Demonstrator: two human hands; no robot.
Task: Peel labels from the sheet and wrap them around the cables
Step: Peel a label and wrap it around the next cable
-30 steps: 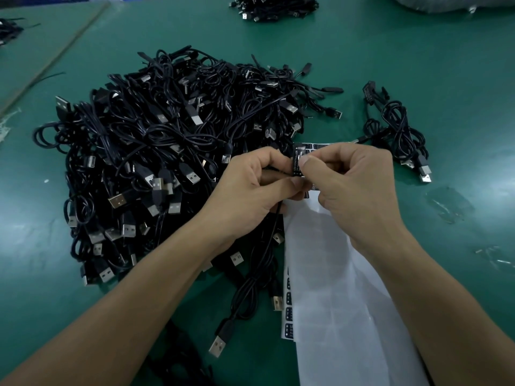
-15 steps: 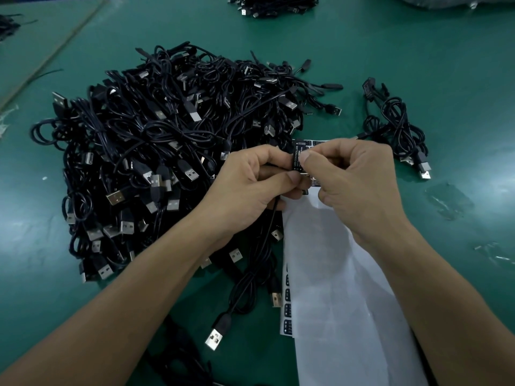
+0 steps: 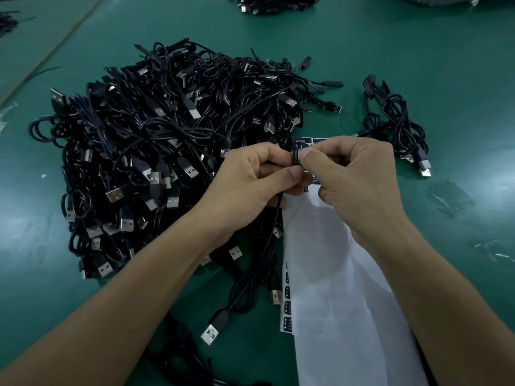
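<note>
Both hands meet over the green tabletop (image 3: 418,51), just near of the big pile of black cables (image 3: 156,151); left hand (image 3: 250,182) grip clamped, thumb and curled fingers pinching one thin black cable (image 3: 274,218) with a small black label (image 3: 297,154) standing upright on it, white print on the label too small to read in full; right hand (image 3: 359,179) grip also clamped on the same label, forefinger tip and thumb pressing its right side, fingertips of the two hands touching each other; how far the label goes round the cable cannot be told, fingers hide it; held cable hangs down from the left hand, loops on the tabletop and ends in a USB plug (image 3: 210,332) lying near the left forearm; white label sheet (image 3: 334,288) lies flat under the right hand and forearm, running to the bottom edge, mostly bare backing, a column of black labels left along its left edge (image 3: 287,302) and a few more at its far end just beyond the fingers; small bunch of cables (image 3: 398,129) sits apart on the right of the sheet; another heap of cables (image 3: 273,4) at the far edge, well apart
</note>
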